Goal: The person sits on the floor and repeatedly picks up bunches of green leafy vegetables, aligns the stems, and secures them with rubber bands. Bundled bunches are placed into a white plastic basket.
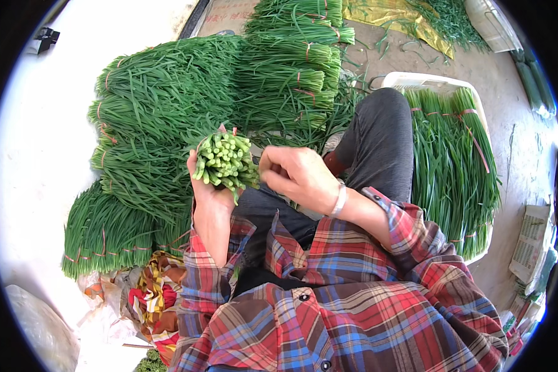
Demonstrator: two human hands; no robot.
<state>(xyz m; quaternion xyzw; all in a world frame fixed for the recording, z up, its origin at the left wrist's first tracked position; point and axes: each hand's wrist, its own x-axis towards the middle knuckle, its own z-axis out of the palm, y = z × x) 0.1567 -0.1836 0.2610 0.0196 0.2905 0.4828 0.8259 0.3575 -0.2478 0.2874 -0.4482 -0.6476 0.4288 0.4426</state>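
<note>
My left hand [211, 204] grips a bundle of thick green stems [225, 158], cut ends facing up towards me. A reddish tie [222, 128] shows at the bundle's far edge. Just right of the bundle is my right hand [302, 174], its fingers curled; whether it pinches a stem or touches the bundle is hard to tell. Beyond and to the left lie piled bunches of long green leaves, likely garlic chives [172, 93], bound with reddish ties. More tied bunches [302, 79] are stacked straight ahead, pale cut ends pointing right.
On my right, past my bent knee [386, 121], a white plastic crate [428, 80] holds tied chive bunches [451, 176]. Yellow sheeting [400, 18] and loose leaves [451, 23] lie at the upper right. Patterned cloth [160, 297] and a plastic bag [42, 325] are at the lower left.
</note>
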